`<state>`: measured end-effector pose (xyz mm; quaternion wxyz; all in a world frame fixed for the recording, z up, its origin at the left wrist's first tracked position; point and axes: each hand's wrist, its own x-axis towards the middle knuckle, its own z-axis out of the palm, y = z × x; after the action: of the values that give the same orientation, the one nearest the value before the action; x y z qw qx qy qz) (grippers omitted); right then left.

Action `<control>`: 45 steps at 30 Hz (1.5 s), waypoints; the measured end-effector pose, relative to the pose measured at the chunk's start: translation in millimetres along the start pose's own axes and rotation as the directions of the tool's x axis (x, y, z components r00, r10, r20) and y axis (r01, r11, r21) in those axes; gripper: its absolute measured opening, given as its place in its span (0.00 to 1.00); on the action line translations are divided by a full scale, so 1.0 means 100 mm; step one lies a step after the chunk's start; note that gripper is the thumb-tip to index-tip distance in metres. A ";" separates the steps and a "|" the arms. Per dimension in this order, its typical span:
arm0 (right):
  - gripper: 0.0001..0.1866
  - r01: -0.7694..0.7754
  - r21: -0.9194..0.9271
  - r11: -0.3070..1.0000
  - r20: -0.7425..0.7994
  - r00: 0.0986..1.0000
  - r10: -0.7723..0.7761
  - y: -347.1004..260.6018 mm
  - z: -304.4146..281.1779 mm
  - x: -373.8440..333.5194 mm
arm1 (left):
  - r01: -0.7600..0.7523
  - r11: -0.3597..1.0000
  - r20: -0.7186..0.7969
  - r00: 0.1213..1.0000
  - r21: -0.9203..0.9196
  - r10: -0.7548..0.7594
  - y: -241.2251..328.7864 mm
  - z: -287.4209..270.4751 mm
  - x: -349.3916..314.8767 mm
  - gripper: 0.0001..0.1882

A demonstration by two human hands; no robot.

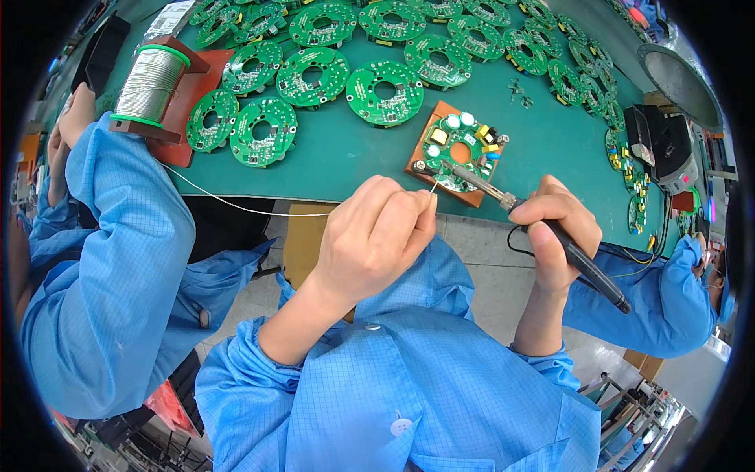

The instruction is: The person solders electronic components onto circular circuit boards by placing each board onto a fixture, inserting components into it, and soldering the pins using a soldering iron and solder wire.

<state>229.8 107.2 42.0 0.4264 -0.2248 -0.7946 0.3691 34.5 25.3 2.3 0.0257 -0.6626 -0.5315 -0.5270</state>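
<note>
My right hand (557, 228) grips a black-handled soldering iron (572, 253). The iron's metal barrel slants up to the left, its tip over the near edge of a round green circuit board (480, 175). That board, component side up, sits on a brown block fixture (425, 149). My left hand (376, 228) pinches solder wire (236, 208) between thumb and fingers. The wire's short free end points up toward the board near the iron's tip. Whether tip and wire touch the board is too small to tell.
A solder spool (149, 85) on a red-brown stand holds the wire's other end at left. Many round green boards (385, 93) cover the far table (346, 161). At right stand a black soldering station (675, 149) and a round metal dish (681, 85). Blue-sleeved people (118, 259) flank me.
</note>
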 end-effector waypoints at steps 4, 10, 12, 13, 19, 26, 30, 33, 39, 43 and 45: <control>0.10 0.001 -0.005 1.000 0.023 1.000 -0.001 -0.03 0.00 0.01 | -0.007 1.000 0.005 1.000 0.012 0.007 0.02 0.00 0.00 0.10; 0.09 0.019 -0.028 0.999 0.049 0.999 -0.017 -0.05 0.00 0.03 | -0.028 0.998 0.017 0.999 0.054 0.027 -0.01 0.00 0.00 0.11; 0.09 0.011 -0.032 0.999 0.047 0.999 -0.010 -0.05 0.00 0.03 | -0.025 0.998 0.025 0.999 0.066 0.024 -0.01 0.00 -0.01 0.10; 0.09 0.012 -0.035 0.999 0.054 0.998 -0.010 -0.06 0.00 0.04 | -0.025 0.998 0.027 0.999 0.064 0.024 -0.01 0.00 -0.01 0.10; 0.08 0.021 -0.040 0.999 0.070 0.997 -0.018 -0.08 -0.01 0.07 | 0.012 0.998 0.059 0.998 0.060 -0.015 0.03 -0.02 0.03 0.13; 0.08 0.036 -0.047 0.998 0.093 0.995 -0.032 -0.08 -0.02 0.10 | 0.026 0.998 0.071 0.997 0.055 -0.030 0.01 -0.02 0.04 0.13; 0.08 0.037 -0.049 0.998 0.099 0.995 -0.032 -0.08 -0.03 0.11 | 0.029 0.998 0.071 0.997 0.050 -0.032 0.02 -0.03 0.05 0.13; 0.09 0.042 -0.055 0.998 0.097 0.995 -0.036 -0.09 -0.01 0.11 | 0.025 0.999 0.072 0.997 0.041 -0.028 0.01 -0.03 0.03 0.12; 0.09 0.045 -0.073 0.996 0.096 0.995 -0.038 -0.10 -0.01 0.12 | 0.032 0.998 0.076 0.996 0.047 -0.035 0.01 -0.03 0.04 0.12; 0.09 0.040 -0.078 0.996 0.101 0.994 -0.032 -0.11 -0.01 0.13 | 0.025 0.998 0.073 0.997 0.051 -0.029 0.01 -0.04 0.03 0.12; 0.09 0.044 -0.074 0.996 0.100 0.994 -0.036 -0.11 -0.01 0.13 | 0.024 0.998 0.077 0.997 0.053 -0.028 0.01 -0.04 0.03 0.12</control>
<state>223.5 109.6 57.4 0.3851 -0.2065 -0.8325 0.3406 32.3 24.2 6.8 0.0154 -0.6749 -0.5542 -0.4870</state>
